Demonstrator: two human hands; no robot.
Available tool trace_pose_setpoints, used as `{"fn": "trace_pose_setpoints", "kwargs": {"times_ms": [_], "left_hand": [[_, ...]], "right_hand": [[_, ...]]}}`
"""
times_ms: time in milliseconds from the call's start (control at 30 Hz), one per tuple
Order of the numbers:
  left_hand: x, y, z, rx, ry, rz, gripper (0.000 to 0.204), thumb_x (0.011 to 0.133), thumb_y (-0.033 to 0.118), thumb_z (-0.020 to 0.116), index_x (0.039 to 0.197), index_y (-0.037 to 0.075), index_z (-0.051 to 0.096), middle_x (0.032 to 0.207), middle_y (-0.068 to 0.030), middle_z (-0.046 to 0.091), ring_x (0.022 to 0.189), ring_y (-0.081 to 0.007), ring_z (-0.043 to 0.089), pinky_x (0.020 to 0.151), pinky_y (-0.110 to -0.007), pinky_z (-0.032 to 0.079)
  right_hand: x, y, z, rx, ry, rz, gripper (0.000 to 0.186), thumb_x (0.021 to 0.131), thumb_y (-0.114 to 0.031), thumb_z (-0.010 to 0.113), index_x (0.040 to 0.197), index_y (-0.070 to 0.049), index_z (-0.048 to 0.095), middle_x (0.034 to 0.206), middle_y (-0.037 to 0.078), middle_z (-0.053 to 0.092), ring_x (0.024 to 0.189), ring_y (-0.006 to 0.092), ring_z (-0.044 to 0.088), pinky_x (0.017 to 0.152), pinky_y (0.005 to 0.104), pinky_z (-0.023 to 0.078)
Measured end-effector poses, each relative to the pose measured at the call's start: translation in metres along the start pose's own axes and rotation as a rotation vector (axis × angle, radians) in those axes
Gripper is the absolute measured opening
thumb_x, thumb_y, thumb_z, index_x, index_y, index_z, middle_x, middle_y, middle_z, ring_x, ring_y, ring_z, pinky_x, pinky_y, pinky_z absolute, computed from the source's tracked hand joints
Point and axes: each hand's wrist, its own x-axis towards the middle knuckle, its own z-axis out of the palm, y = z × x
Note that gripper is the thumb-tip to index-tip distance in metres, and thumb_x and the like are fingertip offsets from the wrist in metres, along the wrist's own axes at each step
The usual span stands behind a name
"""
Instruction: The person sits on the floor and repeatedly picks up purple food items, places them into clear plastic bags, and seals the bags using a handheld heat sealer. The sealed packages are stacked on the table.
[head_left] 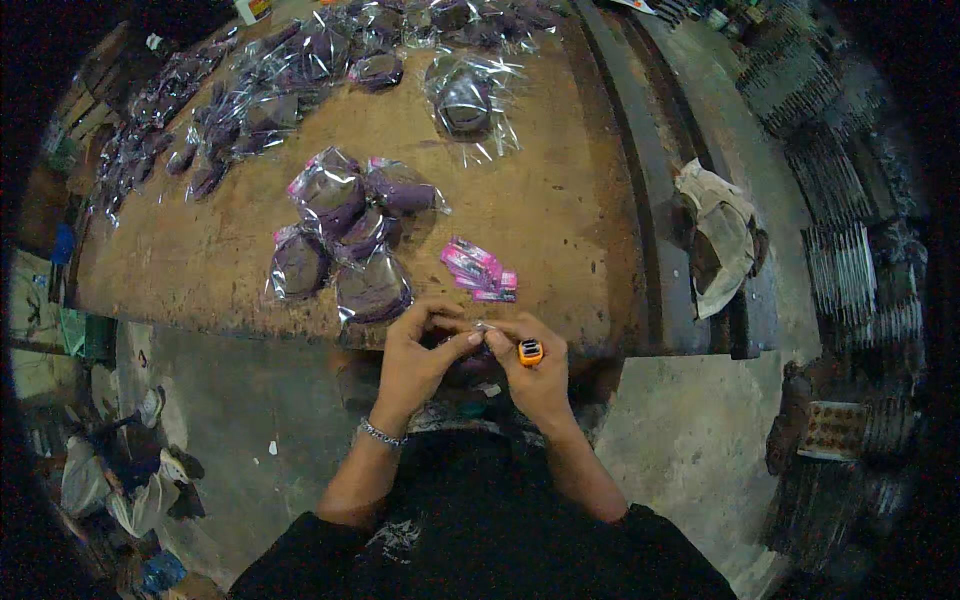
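Observation:
My left hand (425, 352) and my right hand (532, 372) meet just off the table's near edge. Their thumbs and fingertips pinch a small shiny piece (482, 328), perhaps clear plastic, too small to name. A short orange object with a dark, slotted end (530, 352) is tucked in my right hand, its far part hidden by the fingers. Beyond my hands lie several printed pink cards (472, 264), loosely overlapping. To their left, several purple bundles in clear plastic bags (330, 195) sit close together, one bagged bundle (374, 288) nearest my left hand.
More bagged purple bundles (270, 112) cover the far left of the wooden table (540, 190), and one bagged bundle (465, 100) lies apart. A pale cloth (718, 235) rests on the dark rail (665, 200) at right. Stacked metal racks (840, 270) stand farther right.

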Motion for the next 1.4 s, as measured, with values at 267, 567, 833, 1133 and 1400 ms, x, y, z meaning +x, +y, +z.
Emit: {"fn": "trace_pose_setpoints", "kwargs": {"times_ms": [267,567,833,1133,1400], "left_hand": [[0.014,-0.006,-0.008,0.051,0.003,-0.192,0.018,0.079,0.016,0.07,0.083,-0.002,0.068,0.078,-0.0043,0.066,0.076,-0.0084,0.057,0.066,-0.023,0.045],[0.005,0.008,-0.009,0.139,0.091,-0.044,0.024,0.082,0.018,0.067,0.096,0.0,0.062,0.085,-0.0033,0.063,0.08,-0.0085,0.055,0.073,-0.025,0.045],[0.023,0.003,-0.038,-0.072,0.226,-0.067,0.021,0.086,0.019,0.063,0.096,0.001,0.059,0.085,0.0008,0.058,0.08,-0.0082,0.052,0.073,-0.023,0.043],[0.017,0.005,-0.03,-0.012,0.172,-0.041,0.02,0.086,0.017,0.062,0.098,0.002,0.059,0.087,-0.0014,0.058,0.082,-0.0089,0.052,0.075,-0.023,0.042],[0.012,-0.006,-0.009,-0.322,-0.03,-0.087,0.021,0.087,0.012,0.058,0.104,0.001,0.058,0.1,-0.0044,0.06,0.093,-0.0112,0.054,0.083,-0.025,0.042]], "right_hand": [[0.009,0.002,0.014,-0.101,0.075,-0.109,0.016,0.087,-0.012,0.059,0.094,0.001,0.063,0.09,0.01,0.065,0.087,0.0172,0.06,0.078,0.0291,0.047],[0.029,-0.016,0.014,-0.15,-0.028,-0.002,0.015,0.081,-0.012,0.066,0.088,0.001,0.066,0.079,0.01,0.066,0.071,0.0147,0.061,0.067,0.0282,0.048],[0.103,0.0,0.016,-0.537,-0.003,0.035,0.027,0.074,-0.019,0.073,0.091,0.0,0.065,0.093,0.014,0.065,0.08,0.0248,0.062,0.072,0.0312,0.048],[0.087,-0.013,0.016,-0.371,0.076,-0.001,0.018,0.078,-0.011,0.068,0.094,-0.002,0.065,0.092,0.013,0.065,0.082,0.0225,0.062,0.074,0.0293,0.048],[0.037,-0.021,0.002,-0.186,-0.08,-0.068,0.015,0.081,-0.015,0.068,0.087,-0.001,0.064,0.079,0.004,0.064,0.072,0.01,0.058,0.066,0.0235,0.046]]}}
